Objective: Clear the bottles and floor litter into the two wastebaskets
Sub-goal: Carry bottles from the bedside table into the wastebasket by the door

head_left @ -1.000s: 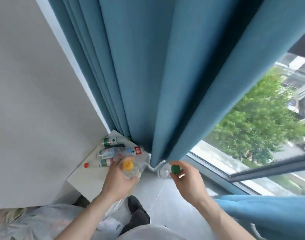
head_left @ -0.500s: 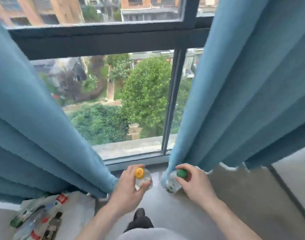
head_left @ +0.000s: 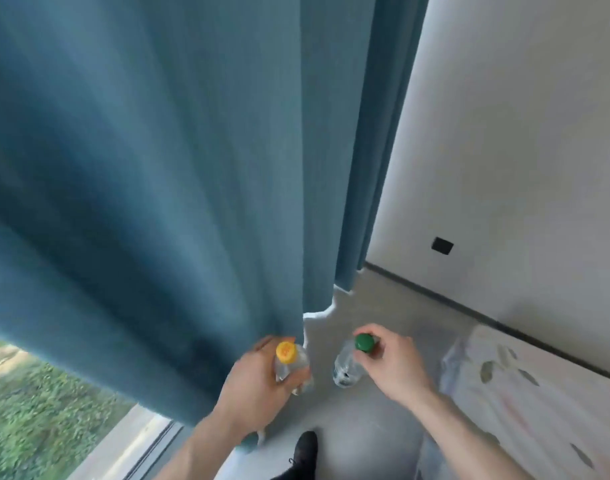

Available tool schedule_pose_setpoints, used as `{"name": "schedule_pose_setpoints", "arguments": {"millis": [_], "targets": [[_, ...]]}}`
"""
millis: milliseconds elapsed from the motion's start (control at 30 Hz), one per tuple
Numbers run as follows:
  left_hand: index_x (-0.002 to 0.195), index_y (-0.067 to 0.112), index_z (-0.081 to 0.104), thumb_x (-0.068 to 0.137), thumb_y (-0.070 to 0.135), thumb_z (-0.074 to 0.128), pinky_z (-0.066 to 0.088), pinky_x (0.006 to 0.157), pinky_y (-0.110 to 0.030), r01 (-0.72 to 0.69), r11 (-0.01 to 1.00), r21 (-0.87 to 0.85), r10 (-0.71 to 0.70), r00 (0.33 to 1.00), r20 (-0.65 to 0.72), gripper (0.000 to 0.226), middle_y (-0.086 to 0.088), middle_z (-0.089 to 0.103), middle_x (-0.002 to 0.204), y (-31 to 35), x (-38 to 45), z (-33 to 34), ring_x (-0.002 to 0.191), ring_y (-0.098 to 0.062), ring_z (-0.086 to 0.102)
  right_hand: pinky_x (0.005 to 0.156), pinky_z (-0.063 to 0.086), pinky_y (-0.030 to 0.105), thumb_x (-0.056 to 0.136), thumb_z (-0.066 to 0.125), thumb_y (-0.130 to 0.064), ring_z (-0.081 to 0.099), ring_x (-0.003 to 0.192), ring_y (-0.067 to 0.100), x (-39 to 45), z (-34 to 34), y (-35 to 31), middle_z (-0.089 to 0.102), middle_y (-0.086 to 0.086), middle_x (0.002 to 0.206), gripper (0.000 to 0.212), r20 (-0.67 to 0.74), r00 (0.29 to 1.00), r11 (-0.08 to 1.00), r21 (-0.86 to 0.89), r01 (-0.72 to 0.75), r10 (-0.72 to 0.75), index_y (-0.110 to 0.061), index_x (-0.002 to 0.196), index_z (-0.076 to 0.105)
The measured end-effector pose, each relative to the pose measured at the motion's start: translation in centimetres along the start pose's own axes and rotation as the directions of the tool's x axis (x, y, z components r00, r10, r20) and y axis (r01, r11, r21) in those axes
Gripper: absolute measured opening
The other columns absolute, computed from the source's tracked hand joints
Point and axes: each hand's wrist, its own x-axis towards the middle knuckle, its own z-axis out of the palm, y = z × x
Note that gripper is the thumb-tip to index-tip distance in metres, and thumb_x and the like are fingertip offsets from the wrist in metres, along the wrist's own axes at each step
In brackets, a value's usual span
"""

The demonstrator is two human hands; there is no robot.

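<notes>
Half a second ago you faced the window between two curtains; now your view has swung right, so one blue curtain [head_left: 165,188] fills the left and centre, only a strip of window [head_left: 54,420] with greenery shows at the lower left, and a white wall [head_left: 511,133] with a small black socket [head_left: 442,245] has come into sight. The heap of bottles seen earlier at the lower left is out of view.

Your left hand [head_left: 258,379] grips the yellow-capped bottle [head_left: 291,363] round its clear body, close against the curtain's edge; I cannot tell what is in it. Just right of it, apart from it, your right hand [head_left: 395,365] pinches the green-capped bottle [head_left: 352,358] at its cap, the clear body hanging below over the grey floor [head_left: 362,420], with something dark low inside that I cannot make out. Both bottles are held in the air as before. Your dark shoe [head_left: 305,448] shows below. At the far right a pale leaf-patterned fabric [head_left: 525,393] lies beside the wall.
</notes>
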Motion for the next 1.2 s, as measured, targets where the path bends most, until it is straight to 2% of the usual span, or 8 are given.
{"name": "schedule_pose_setpoints", "arguments": {"millis": [233,300,433,567,733,900,1100,1200], "targets": [[0.100,0.045,0.067,0.074,0.044,0.083,0.055,0.077,-0.023,-0.062,0.994,-0.087,0.076,0.983,0.168,0.031,0.026,0.072,0.085,5.4,13.4,2.1,0.078,0.000,0.068,0.073,0.054,0.023,0.080,0.080,-0.026,0.066,0.070,0.001,5.4,-6.4,4.9,0.071,-0.020,0.079,0.026,-0.190,0.964,0.983,0.041,-0.182,0.186,-0.041,0.099,0.070],[0.106,0.045,0.067,0.073,0.049,0.081,0.055,0.075,-0.023,-0.117,0.991,-0.060,0.128,0.968,0.218,0.036,0.024,0.072,0.083,7.3,16.8,3.6,0.074,0.000,0.067,0.072,0.054,0.023,0.081,0.080,-0.026,0.066,0.071,0.003,6.1,-8.3,6.4,0.071,-0.019,0.083,0.026,-0.240,0.944,0.973,0.074,-0.217,0.228,-0.039,0.101,0.070],[0.113,0.048,0.065,0.073,0.059,0.075,0.054,0.072,-0.020,-0.203,0.979,-0.023,0.200,0.935,0.291,0.042,0.023,0.072,0.085,12.0,23.0,6.9,0.077,0.001,0.067,0.072,0.055,0.024,0.083,0.077,-0.037,0.065,0.075,0.001,7.2,-12.2,9.7,0.070,-0.018,0.088,0.025,-0.319,0.892,0.947,0.091,-0.308,0.321,-0.043,0.104,0.067],[0.118,0.053,0.060,0.072,0.067,0.069,0.059,0.079,-0.030,-0.259,0.966,0.005,0.242,0.910,0.337,0.048,0.017,0.072,0.095,16.7,29.3,11.3,0.082,-0.002,0.067,0.074,0.056,0.026,0.081,0.077,-0.034,0.065,0.076,0.002,10.0,-16.6,13.8,0.068,-0.021,0.093,0.024,-0.379,0.848,0.928,0.134,-0.347,0.371,-0.040,0.103,0.068],[0.122,0.053,0.056,0.076,0.075,0.059,0.059,0.084,-0.032,-0.311,0.950,0.002,0.291,0.892,0.346,0.051,0.024,0.069,0.104,23.3,35.5,15.2,0.093,-0.001,0.066,0.072,0.051,0.017,0.080,0.079,-0.032,0.064,0.076,0.001,14.9,-22.3,18.1,0.068,-0.022,0.093,0.025,-0.384,0.833,0.917,0.144,-0.371,0.397,-0.039,0.102,0.068],[0.119,0.043,0.062,0.085,0.057,0.069,0.056,0.092,-0.032,-0.338,0.939,-0.059,0.338,0.888,0.313,0.038,0.029,0.058,0.118,28.2,40.5,17.9,0.104,-0.003,0.063,0.068,0.045,0.009,0.083,0.076,-0.034,0.064,0.080,0.000,19.9,-27.7,20.7,0.068,-0.021,0.097,0.024,-0.351,0.843,0.913,0.136,-0.384,0.407,-0.038,0.105,0.069],[0.105,0.043,0.067,0.081,0.048,0.080,0.057,0.078,-0.029,-0.362,0.931,-0.047,0.358,0.880,0.312,0.027,0.029,0.055,0.111,32.5,48.1,21.5,0.079,-0.005,0.063,0.072,0.050,0.017,0.083,0.073,-0.034,0.063,0.082,0.000,25.3,-32.5,24.0,0.065,-0.024,0.097,0.023,-0.375,0.807,0.890,0.176,-0.420,0.455,-0.041,0.104,0.066],[0.100,0.043,0.068,0.079,0.045,0.083,0.053,0.074,-0.021,-0.396,0.916,-0.060,0.390,0.847,0.362,0.026,0.030,0.059,0.103,34.8,52.7,23.5,0.079,-0.004,0.063,0.073,0.049,0.016,0.083,0.073,-0.034,0.063,0.082,-0.001,28.2,-34.3,26.1,0.066,-0.025,0.096,0.024,-0.398,0.766,0.863,0.208,-0.461,0.505,-0.042,0.104,0.066]]}}
